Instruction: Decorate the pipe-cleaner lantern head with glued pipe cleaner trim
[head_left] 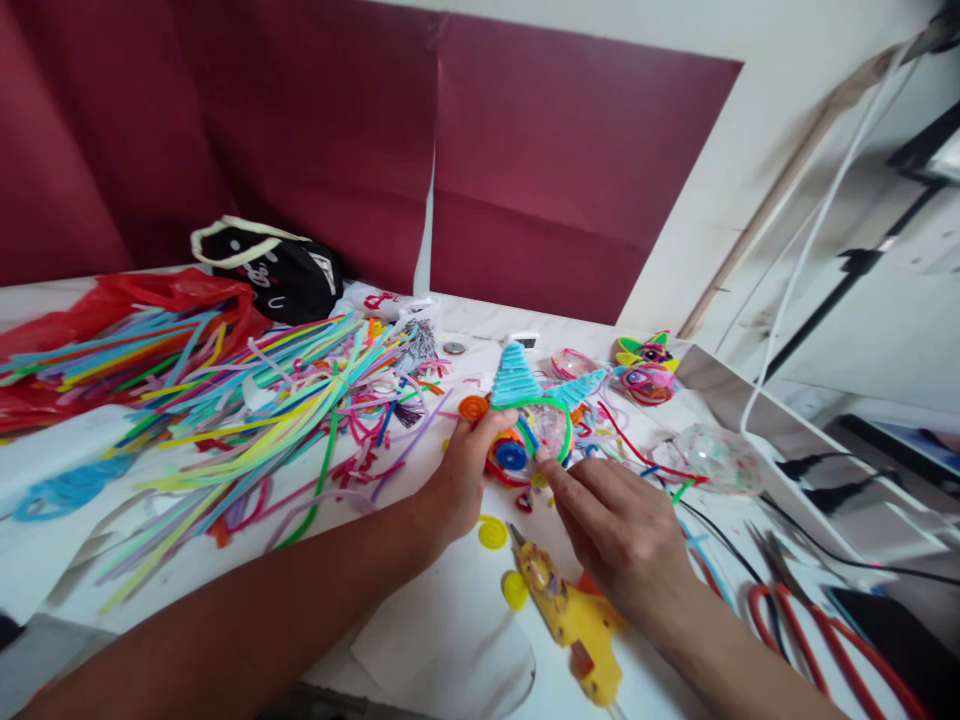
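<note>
Both my hands meet over a small pipe-cleaner figure [536,405] with two light-blue cone ears, a green loop and a clear ball body, held just above the white table [420,610]. My left hand [461,480] pinches its left side, thumb on the green loop. My right hand [619,535] pinches its lower right edge with the fingertips together. A red and blue coil [510,457] sits under the figure between the hands.
A big heap of coloured pipe cleaners [247,410] covers the left of the table, with a red plastic bag [127,310] and a black pouch [274,270] behind. A yellow glue gun [574,625], red-handled scissors [817,625], yellow coils [493,533], a clear ball [716,458] and another finished figure [646,370] lie around.
</note>
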